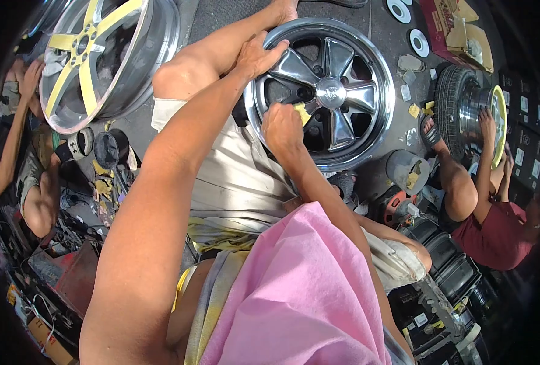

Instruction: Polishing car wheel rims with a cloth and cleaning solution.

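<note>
A polished five-spoke alloy wheel (360,93) leans before me, its face up towards the camera, with a round emblem cap (330,92) at its hub. My left hand (259,55) grips the wheel's upper left edge, thumb laid over the lip. Near the lower left spoke, my right hand (283,127) is closed around a small piece of yellow sandpaper (303,113). The sandpaper's end shows against that spoke; the rest is hidden by the fingers. A pink cloth (306,292) hangs over my front, above pale trousers (238,182).
At left, a person's hand (32,75) touches a larger wheel with yellow spokes (87,39). At right, a seated person in a maroon shirt (493,235) handles a yellow-edged wheel (475,118) beside a tyre (452,105). A plastic tub (407,169) and sandpaper scraps (414,110) lie nearby.
</note>
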Demonstrator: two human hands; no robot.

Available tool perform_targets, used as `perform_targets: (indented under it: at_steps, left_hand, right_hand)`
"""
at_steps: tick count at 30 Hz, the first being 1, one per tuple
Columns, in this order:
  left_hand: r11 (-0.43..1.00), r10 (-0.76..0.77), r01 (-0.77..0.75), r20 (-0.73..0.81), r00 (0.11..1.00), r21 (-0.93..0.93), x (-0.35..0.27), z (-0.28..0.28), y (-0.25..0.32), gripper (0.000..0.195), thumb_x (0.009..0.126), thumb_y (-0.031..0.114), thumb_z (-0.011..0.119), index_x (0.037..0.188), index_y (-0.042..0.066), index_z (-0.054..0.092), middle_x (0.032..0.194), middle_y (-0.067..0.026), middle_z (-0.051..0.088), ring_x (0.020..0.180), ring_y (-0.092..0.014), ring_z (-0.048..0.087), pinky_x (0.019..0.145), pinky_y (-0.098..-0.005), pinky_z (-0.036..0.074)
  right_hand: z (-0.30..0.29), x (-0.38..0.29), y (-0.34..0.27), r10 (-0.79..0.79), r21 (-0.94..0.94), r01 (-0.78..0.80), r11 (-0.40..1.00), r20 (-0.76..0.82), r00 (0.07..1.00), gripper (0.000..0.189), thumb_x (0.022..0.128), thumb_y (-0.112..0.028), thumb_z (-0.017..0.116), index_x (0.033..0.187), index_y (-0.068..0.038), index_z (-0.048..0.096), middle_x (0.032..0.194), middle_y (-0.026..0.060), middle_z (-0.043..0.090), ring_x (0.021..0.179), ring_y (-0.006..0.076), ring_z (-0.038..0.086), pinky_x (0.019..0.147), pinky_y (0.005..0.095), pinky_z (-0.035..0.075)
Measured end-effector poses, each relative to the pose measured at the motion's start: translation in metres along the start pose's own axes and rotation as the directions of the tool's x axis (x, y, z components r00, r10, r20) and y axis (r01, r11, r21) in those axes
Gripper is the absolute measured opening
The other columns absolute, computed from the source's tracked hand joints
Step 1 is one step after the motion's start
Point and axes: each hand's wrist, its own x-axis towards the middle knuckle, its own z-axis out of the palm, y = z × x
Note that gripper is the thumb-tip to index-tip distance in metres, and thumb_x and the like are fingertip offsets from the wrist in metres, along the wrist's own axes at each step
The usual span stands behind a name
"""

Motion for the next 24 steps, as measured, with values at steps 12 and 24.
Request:
perform_targets:
  at_steps: [12, 24]
  left_hand:
    - [1.000, 0.003, -0.003, 0.035, 0.999, -0.011, -0.001, -0.004, 0.002, 0.091, 0.087, 0.071, 0.064, 0.140, -0.002, 0.059, 0.134, -0.0344, 0.065, 0.130, -0.046, 0.061, 0.113, -0.0495, 0.046]
    - [0.998, 0.035, -0.035, -0.005, 0.999, -0.047, 0.000, -0.001, -0.002, 0.085, 0.087, 0.070, 0.065, 0.134, -0.001, 0.064, 0.128, -0.0313, 0.069, 0.126, -0.044, 0.064, 0.111, -0.0475, 0.047]
  right_hand:
    - [-0.028, -0.028, -0.004, -0.196, -0.121, 0.226, 0.967, 0.220, 0.955, 0.019, 0.095, -0.011, 0.054, 0.094, 0.000, 0.069, 0.086, 0.0184, 0.070, 0.078, 0.0340, 0.073, 0.072, 0.0423, 0.057]
    - [-0.034, -0.041, 0.009, -0.230, 0.107, 0.218, 0.970, 0.123, 0.965, 0.017, 0.092, -0.010, 0.054, 0.097, 0.001, 0.067, 0.096, 0.0205, 0.069, 0.087, 0.0360, 0.071, 0.083, 0.0452, 0.055]
